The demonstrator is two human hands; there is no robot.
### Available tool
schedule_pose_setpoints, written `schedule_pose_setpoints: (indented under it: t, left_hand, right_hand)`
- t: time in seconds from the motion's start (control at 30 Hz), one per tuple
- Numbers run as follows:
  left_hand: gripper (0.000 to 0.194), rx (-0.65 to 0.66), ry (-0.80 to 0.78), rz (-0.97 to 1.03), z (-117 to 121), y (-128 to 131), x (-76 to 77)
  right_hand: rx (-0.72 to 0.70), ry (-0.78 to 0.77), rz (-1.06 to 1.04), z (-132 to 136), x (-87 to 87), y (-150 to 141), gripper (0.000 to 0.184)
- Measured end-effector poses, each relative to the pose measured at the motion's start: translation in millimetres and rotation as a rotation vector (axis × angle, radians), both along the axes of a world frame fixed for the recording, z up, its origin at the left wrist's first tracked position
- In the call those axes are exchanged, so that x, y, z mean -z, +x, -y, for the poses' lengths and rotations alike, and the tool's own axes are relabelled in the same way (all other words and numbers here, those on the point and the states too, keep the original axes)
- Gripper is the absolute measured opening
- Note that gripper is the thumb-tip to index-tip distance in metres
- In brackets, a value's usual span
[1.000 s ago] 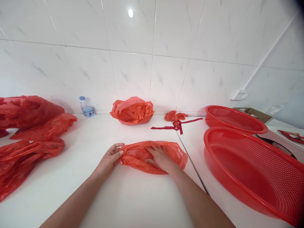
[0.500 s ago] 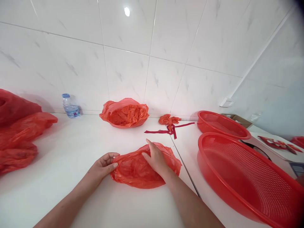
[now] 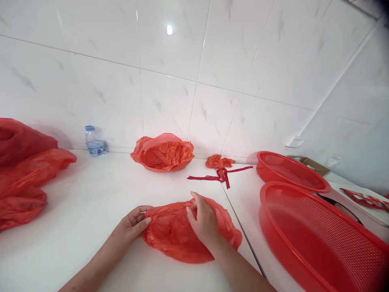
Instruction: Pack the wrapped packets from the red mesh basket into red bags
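A thin red plastic bag [image 3: 173,233] lies on the white table in front of me, its mouth spread upward. My left hand [image 3: 135,222] pinches the left edge of the bag between thumb and fingers. Over the bag's right part is my right hand [image 3: 204,221], its thumb apart from the fingers, touching the inside and far rim; some of its fingers are hidden. Behind it, against the wall, stands another red plastic bag [image 3: 165,152] with crumpled red plastic inside. A small crumpled red bag [image 3: 219,162] lies to its right, beside dark red ribbon strips [image 3: 224,177].
Large red bags [image 3: 27,174] are heaped at the left. A small water bottle [image 3: 95,142] stands by the wall. At the right sit two red perforated baskets, a near one [image 3: 288,231] and a far one [image 3: 288,170], with a cardboard box [image 3: 313,165] behind. A seam crosses the table.
The view has tilted, so everything sits slightly lower. The bag is spread a little wider on its right side, with my right hand still over it. My left hand keeps its pinch.
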State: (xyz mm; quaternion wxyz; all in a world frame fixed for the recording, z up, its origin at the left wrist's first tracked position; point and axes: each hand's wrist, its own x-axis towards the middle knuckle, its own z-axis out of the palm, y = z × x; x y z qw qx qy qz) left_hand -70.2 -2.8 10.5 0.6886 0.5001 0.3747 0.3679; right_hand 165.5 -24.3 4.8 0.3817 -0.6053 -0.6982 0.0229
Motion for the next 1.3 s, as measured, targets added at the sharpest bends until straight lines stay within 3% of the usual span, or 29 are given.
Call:
schedule_pose_setpoints:
  t: [0.23,0.37,0.5,0.63,0.77,0.83,0.97,1.07,1.2,1.3]
  left_hand:
    - [0.035,-0.004,0.036,0.003,2.2,-3.3,2.0]
    - [0.033,-0.033,0.039,0.039,2.7,-3.7,5.1]
    - [0.035,-0.069,-0.013,0.052,4.4,-3.1,2.0]
    - [0.047,-0.217,-0.063,0.059,4.1,-2.8,0.2]
    - [0.052,-0.359,-0.084,0.066,-3.7,-9.0,8.4]
    - [0.05,-0.421,-0.076,0.087,-8.7,-13.1,14.5]
    - [0.046,-0.509,-0.062,0.096,-13.9,-17.1,22.3]
    - [0.045,-0.52,-0.054,0.105,-13.8,-16.5,23.7]
    - [0.043,-0.545,-0.043,0.114,-12.1,-15.6,23.2]
    - [0.04,-0.546,-0.053,0.114,-11.7,-15.8,22.0]
  right_hand:
    - [0.049,-0.131,-0.232,-8.5,13.3,8.4,0.055]
    - [0.088,-0.156,-0.199,-11.3,9.2,11.2,0.06]
    - [0.065,-0.05,-0.015,0.3,-4.0,3.9,0.05]
    - [0.042,0.102,0.012,17.1,-24.2,-0.7,0.034]
    - [0.072,0.27,-0.006,38.5,-49.1,15.3,0.023]
    - [0.132,0.27,0.076,52.0,-58.5,33.1,0.023]
    - [0.38,0.151,0.444,83.9,-61.7,80.1,0.029]
    - [0.562,-0.007,0.649,111.2,-56.9,111.5,0.047]
    - [0.722,-0.343,0.685,150.6,-54.5,137.7,0.049]
    - [0.741,-0.462,0.692,182.1,-53.4,153.0,0.05]
